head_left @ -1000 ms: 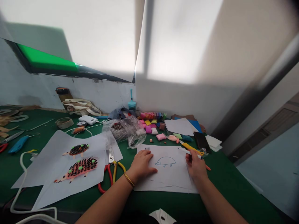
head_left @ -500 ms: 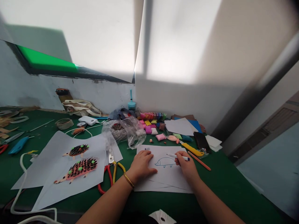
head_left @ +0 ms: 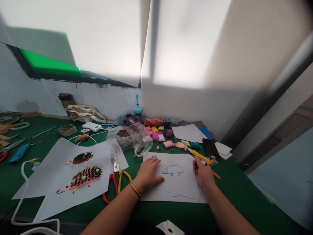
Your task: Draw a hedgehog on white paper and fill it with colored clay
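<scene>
A white sheet of paper lies on the green table, with a blue line drawing of a hedgehog on it. My left hand rests flat on the sheet's left side, fingers spread, a gold bangle at the wrist. At the right side of the sheet, my right hand is closed around a white marker with a dark blue end; its tip points left, near the paper's upper right. Beside the top of my left hand lies a small marker cap.
To the left, sheets carry two decorated hedgehogs. Red-handled pliers and yellow-handled scissors lie by my left forearm. Behind are a clear plastic bag, colourful clay packets, a yellow cutter and a black phone-like object.
My right hand has moved right with the marker, away from the drawing, uncovering the hedgehog's rear end. My left hand stays in place.
</scene>
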Action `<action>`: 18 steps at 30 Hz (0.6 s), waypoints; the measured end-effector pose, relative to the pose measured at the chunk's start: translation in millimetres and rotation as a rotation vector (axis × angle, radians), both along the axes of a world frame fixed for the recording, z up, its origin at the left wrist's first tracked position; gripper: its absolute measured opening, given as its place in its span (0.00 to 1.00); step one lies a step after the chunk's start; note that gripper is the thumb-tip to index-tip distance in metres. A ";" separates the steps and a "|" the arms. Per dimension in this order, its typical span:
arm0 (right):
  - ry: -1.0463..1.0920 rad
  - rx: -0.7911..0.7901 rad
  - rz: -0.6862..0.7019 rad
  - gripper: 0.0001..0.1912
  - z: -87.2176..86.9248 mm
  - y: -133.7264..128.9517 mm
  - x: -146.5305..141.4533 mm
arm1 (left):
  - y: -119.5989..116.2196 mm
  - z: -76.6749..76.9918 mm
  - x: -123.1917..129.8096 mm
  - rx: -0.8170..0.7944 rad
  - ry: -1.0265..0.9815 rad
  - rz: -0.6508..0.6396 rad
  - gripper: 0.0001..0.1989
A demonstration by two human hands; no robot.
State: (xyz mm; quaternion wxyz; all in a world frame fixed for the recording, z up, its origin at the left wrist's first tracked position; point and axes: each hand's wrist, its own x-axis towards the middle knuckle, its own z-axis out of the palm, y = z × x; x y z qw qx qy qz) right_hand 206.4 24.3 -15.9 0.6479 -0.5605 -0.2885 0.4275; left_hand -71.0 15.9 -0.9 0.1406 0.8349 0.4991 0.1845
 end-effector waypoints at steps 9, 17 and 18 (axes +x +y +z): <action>0.207 0.020 -0.024 0.16 -0.3 1.5 0.4 | 3.9 -0.7 0.4 0.022 -0.113 0.067 0.24; 0.302 0.057 -0.026 0.12 5.1 -1.2 7.0 | 2.1 7.4 2.9 0.115 -0.187 0.149 0.11; 0.304 0.068 -0.034 0.11 5.0 -0.9 8.6 | 2.0 7.3 3.1 0.123 -0.188 0.156 0.11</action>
